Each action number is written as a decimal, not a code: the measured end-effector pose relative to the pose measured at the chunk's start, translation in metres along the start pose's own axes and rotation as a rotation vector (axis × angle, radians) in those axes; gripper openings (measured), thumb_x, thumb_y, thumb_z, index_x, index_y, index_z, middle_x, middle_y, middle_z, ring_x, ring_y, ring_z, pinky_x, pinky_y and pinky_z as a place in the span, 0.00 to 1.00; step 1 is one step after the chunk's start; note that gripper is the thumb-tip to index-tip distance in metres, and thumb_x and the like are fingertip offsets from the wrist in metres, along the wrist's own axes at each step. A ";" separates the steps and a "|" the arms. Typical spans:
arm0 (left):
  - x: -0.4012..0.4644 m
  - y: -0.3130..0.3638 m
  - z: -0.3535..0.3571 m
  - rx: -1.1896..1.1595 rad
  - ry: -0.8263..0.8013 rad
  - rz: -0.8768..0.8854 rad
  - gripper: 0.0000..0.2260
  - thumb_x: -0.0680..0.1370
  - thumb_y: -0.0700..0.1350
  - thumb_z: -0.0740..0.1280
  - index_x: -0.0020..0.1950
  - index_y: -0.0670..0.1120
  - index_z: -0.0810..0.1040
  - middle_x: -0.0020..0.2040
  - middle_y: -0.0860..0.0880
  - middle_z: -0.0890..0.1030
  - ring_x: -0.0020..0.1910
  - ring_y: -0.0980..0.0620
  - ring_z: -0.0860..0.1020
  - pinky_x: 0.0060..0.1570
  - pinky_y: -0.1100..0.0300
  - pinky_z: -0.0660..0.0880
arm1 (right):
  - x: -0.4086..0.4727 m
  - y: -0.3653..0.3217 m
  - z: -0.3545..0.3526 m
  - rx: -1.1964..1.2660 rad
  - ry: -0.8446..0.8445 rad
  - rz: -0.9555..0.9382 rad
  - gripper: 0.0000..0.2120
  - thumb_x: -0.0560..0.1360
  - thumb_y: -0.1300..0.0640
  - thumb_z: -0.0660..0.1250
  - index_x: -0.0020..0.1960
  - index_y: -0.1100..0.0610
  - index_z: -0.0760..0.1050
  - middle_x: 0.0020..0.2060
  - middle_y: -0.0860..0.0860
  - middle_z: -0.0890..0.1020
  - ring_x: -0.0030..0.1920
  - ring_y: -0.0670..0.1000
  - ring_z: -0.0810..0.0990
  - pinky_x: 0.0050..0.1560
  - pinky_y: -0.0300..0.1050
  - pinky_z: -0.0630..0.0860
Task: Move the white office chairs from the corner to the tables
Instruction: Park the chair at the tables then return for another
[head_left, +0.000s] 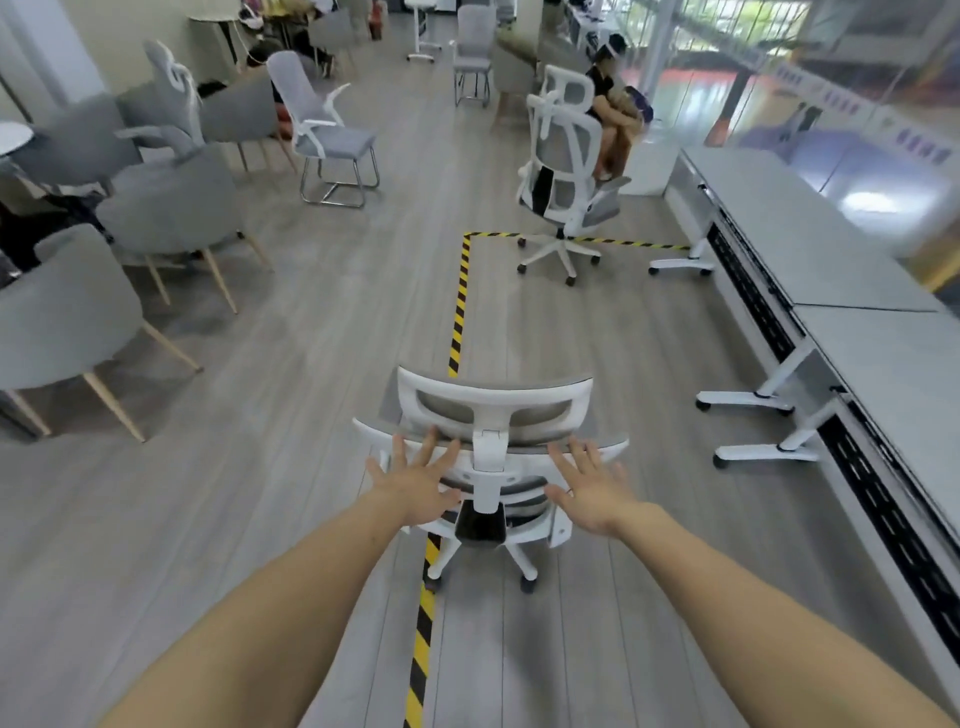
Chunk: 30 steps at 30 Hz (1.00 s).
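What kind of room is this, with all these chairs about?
Most likely an office or co-working space: white mesh office chairs on castors, a row of long grey tables on wheeled legs, and a lounge corner of grey armchairs.

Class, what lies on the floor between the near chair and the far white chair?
In the head view, only bare floor crossed by striped tape separates the near chair from the far chair.

I counted two white-framed mesh office chairs on castors (493, 415) (563, 171), two grey rectangular tables on white wheeled legs (810, 234) (904, 374), one grey sled-base chair with white arms (332, 135), and two bare hands (415, 480) (592, 486). Grey upholstered tub chairs on wooden legs (171, 202) numbered at least three.
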<state>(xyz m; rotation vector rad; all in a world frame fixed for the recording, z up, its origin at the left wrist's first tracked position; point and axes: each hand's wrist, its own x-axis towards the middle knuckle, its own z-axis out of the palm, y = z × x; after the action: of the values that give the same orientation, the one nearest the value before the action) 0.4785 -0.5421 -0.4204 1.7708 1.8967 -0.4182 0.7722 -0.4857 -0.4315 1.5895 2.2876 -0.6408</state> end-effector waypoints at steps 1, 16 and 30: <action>0.021 0.002 -0.016 0.006 -0.005 0.010 0.34 0.82 0.68 0.52 0.81 0.67 0.35 0.82 0.58 0.30 0.80 0.33 0.30 0.72 0.21 0.43 | 0.019 0.006 -0.009 0.013 0.007 0.012 0.33 0.84 0.35 0.45 0.82 0.42 0.34 0.82 0.51 0.33 0.81 0.56 0.32 0.79 0.66 0.40; 0.347 0.052 -0.238 0.061 0.017 0.012 0.35 0.82 0.68 0.53 0.82 0.65 0.36 0.83 0.55 0.31 0.81 0.33 0.33 0.73 0.23 0.39 | 0.329 0.112 -0.192 0.098 0.105 0.051 0.33 0.85 0.38 0.48 0.83 0.43 0.35 0.81 0.51 0.32 0.80 0.56 0.30 0.81 0.60 0.39; 0.621 0.055 -0.408 0.007 0.042 0.068 0.35 0.82 0.67 0.55 0.82 0.66 0.36 0.83 0.56 0.30 0.81 0.34 0.32 0.73 0.23 0.39 | 0.592 0.190 -0.345 0.073 0.156 0.055 0.35 0.84 0.36 0.50 0.83 0.43 0.35 0.82 0.51 0.34 0.81 0.55 0.30 0.81 0.60 0.42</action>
<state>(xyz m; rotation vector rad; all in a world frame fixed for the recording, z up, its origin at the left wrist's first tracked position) 0.4565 0.2022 -0.4228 1.8565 1.8589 -0.3660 0.7478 0.2252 -0.4487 1.7882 2.3447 -0.6126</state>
